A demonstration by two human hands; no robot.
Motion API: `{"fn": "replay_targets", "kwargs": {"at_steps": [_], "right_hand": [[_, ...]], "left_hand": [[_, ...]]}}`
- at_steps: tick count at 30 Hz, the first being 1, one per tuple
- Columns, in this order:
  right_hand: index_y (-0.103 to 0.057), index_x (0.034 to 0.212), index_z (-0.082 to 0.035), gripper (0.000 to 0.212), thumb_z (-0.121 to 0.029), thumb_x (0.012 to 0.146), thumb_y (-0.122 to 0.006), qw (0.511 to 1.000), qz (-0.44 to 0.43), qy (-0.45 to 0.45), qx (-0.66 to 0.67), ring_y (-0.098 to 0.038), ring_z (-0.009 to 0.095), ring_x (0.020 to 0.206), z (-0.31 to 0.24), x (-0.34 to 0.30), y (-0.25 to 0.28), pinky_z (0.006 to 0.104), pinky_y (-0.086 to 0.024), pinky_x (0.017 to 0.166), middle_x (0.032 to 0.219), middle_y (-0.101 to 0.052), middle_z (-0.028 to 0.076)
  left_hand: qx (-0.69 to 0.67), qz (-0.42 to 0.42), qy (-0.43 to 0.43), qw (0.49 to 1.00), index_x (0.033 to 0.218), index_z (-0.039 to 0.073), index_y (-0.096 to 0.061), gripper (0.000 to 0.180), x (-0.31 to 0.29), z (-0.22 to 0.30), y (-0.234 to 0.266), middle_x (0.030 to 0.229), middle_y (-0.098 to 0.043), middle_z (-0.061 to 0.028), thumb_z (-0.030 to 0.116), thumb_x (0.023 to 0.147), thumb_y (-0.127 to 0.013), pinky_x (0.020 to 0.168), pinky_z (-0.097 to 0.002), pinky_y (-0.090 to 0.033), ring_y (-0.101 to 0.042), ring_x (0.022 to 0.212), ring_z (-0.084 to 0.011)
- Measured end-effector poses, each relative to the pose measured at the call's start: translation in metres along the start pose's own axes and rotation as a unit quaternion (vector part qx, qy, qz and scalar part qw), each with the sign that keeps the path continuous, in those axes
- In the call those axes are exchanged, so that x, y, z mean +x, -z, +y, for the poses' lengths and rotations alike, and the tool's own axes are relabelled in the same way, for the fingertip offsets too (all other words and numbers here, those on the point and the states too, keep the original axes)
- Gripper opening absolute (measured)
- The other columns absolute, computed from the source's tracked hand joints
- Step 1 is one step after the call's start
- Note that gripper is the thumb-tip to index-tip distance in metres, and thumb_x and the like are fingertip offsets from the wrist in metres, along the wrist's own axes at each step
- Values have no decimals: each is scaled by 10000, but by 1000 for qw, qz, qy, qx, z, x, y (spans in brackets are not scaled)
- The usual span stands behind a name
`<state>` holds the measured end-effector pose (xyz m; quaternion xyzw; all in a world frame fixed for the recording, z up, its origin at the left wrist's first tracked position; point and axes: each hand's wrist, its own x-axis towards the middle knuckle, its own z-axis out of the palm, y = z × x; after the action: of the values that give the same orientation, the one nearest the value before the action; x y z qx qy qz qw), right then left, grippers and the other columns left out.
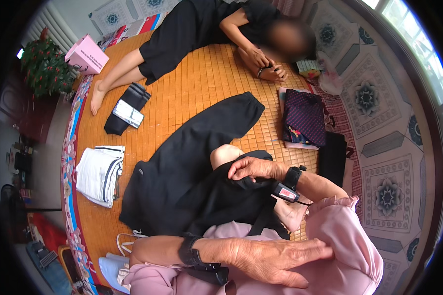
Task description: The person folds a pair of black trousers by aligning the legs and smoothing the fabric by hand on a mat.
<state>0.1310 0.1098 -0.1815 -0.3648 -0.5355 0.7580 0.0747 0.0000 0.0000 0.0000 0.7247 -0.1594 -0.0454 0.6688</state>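
A pair of black trousers (172, 167) lies spread across the woven mat, one elasticated cuff stretching toward the far side. My right hand (256, 169), a black band on its wrist, comes in from the right and has its fingers curled onto bunched black cloth of the trousers beside a bare knee (224, 155). Part of its grip is hidden. My left hand (280, 260) reaches across from the lower left, also banded at the wrist. It lies palm down over my pink clothing (339, 246), thumb and fingers apart, holding nothing.
Folded white clothing (101, 174) lies left. Beyond it, a phone (128, 114) rests on folded dark clothing (128, 101). A folded purple patterned garment (304, 118) is at right, near black cloth (332, 160). Another person (197, 34) reclines at the far side; a pink bag (87, 55) stands far left.
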Motion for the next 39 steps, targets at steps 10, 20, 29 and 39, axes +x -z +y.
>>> {"fn": "replay_targets", "kwargs": {"at_steps": [10, 20, 29, 39], "right_hand": [[-656, 970, -136, 191, -261, 826, -647, 998, 33, -20, 53, -472, -15, 621, -1, 13, -36, 145, -348, 457, 802, -584, -93], [-647, 962, -101, 134, -169, 849, -623, 989, 7, 7, 150, -484, -15, 581, 18, 29, -34, 127, -365, 462, 778, -584, -87], [-648, 941, -84, 123, -156, 843, -631, 989, 24, 19, 142, -497, -20, 594, 13, 33, -42, 122, -378, 460, 771, -587, -78], [-650, 930, -81, 110, -151, 851, -621, 990, 24, 16, 139, -480, -25, 516, 9, 42, -45, 122, -354, 430, 764, -615, -62]], "left_hand": [[-133, 249, -137, 949, 862, -50, -614, 219, -27, 17, -28, 774, -629, -142, -13, 653, -562, 735, -351, -476, -611, 795, -284], [-107, 265, -126, 950, 1166, -20, -476, 462, -34, 10, -35, 1169, -451, -149, 48, 724, -593, 889, -347, -413, -494, 1065, -251], [-251, 215, -58, 942, 952, -49, -611, 294, -38, 10, -23, 926, -623, -157, 44, 673, -620, 799, -324, -469, -602, 878, -251], [-94, 365, -174, 910, 784, -56, -626, 123, -22, 9, -24, 723, -639, -137, -24, 674, -582, 713, -315, -477, -620, 713, -248]]}}
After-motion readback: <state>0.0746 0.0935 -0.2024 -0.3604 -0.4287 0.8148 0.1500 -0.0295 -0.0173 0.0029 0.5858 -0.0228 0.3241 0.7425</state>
